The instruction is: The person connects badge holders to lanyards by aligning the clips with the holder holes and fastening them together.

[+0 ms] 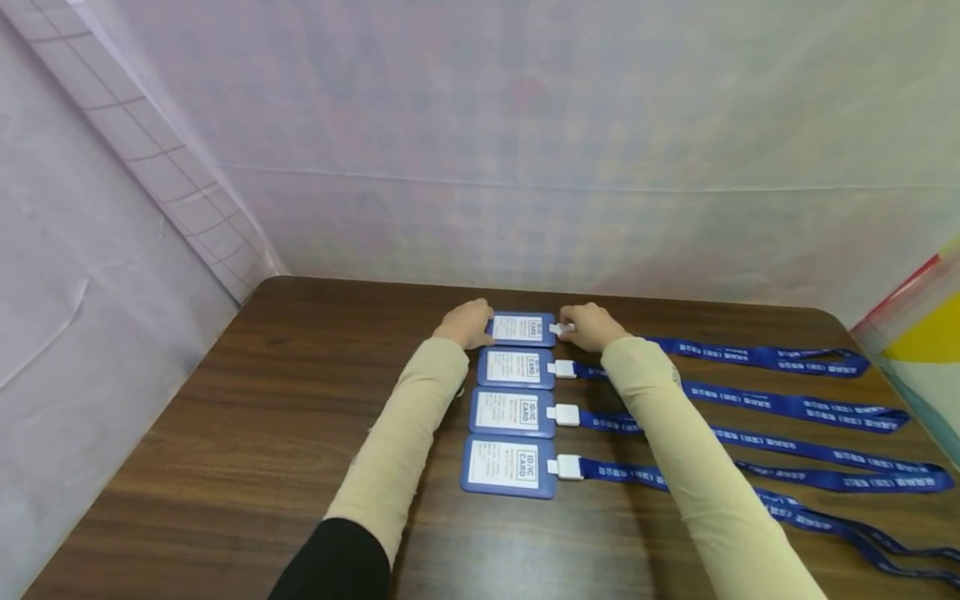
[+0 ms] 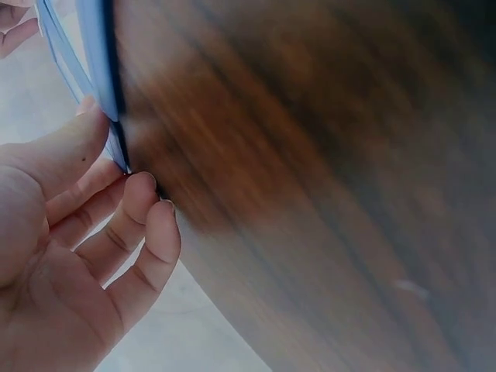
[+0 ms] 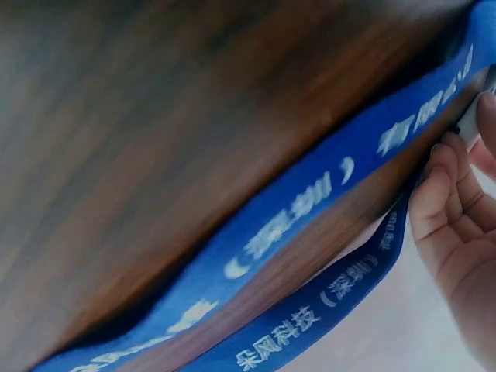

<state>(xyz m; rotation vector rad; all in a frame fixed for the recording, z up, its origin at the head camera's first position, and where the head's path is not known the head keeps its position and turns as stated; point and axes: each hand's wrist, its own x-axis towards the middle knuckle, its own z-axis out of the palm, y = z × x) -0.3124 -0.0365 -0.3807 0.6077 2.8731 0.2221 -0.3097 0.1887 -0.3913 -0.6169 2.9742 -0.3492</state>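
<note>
Several blue ID card holders (image 1: 512,463) lie in a column on the brown wooden table, each with a white clip (image 1: 570,467) and a blue lanyard (image 1: 795,407) running right. My left hand (image 1: 467,323) pinches the left edge of the farthest card holder (image 1: 519,328). In the left wrist view its thumb lies against the blue edge of that card holder (image 2: 99,58), fingertips by the corner. At the other end, my right hand (image 1: 592,327) grips the white clip (image 3: 470,122) between thumb and fingers. Its printed lanyard (image 3: 287,221) trails away below the hand.
The wooden table (image 1: 262,433) ends just beyond the farthest card holder, in front of a pale cloth curtain (image 1: 525,167). Lanyard loops reach the table's right side, where a yellow and red item (image 1: 926,325) stands. My forearms pass over both sides of the column.
</note>
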